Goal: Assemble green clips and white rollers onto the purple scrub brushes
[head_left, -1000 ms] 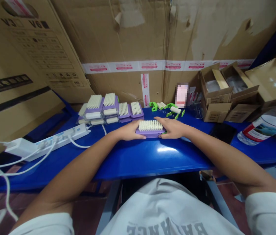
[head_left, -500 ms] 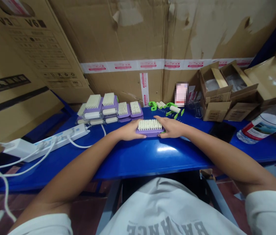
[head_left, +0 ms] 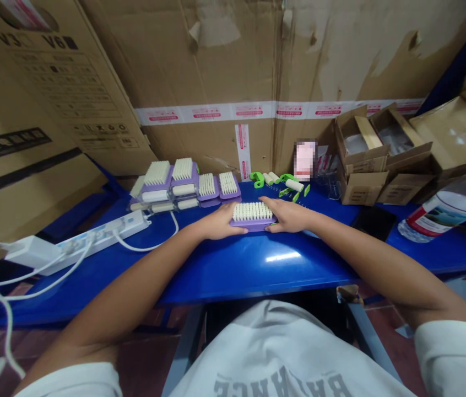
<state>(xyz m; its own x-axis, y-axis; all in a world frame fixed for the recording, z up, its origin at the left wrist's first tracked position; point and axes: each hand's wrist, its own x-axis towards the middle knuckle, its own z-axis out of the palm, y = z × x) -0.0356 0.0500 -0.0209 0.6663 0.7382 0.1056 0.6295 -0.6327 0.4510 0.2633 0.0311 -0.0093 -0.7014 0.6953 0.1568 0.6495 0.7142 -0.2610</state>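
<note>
Moved since the earlier frame: next to nothing, beyond a slight drift of the whole view. Held as before over the middle of the blue surface [head_left: 225, 270]: the purple brush block [head_left: 253, 211], bristles up, long side facing the wearer. Gripped at its two ends, with the left hand [head_left: 220, 220] around one and the right hand [head_left: 288, 215] around the other, thumbs along the near side, fingers bent toward the far side. Impossible to tell whether touching the surface underneath or just above it.

To do this well, judging by the hold: keep pressure even from both ends, so as not to tip or twist the block. Keep thumbs low on the purple base and fingers clear of the bristle tips, to avoid bending the pale rows.

Leave room for the loose green parts [head_left: 257, 179] and pale rollers [head_left: 294, 184], lying beyond the block and right hand; easily scattered, most likely, by a wide sweep. Allow clearance too from the stacked purple blocks [head_left: 182, 168], beyond and to the left. Watch for the white cable [head_left: 137, 249] close by the left forearm; best not to snag it.
</note>
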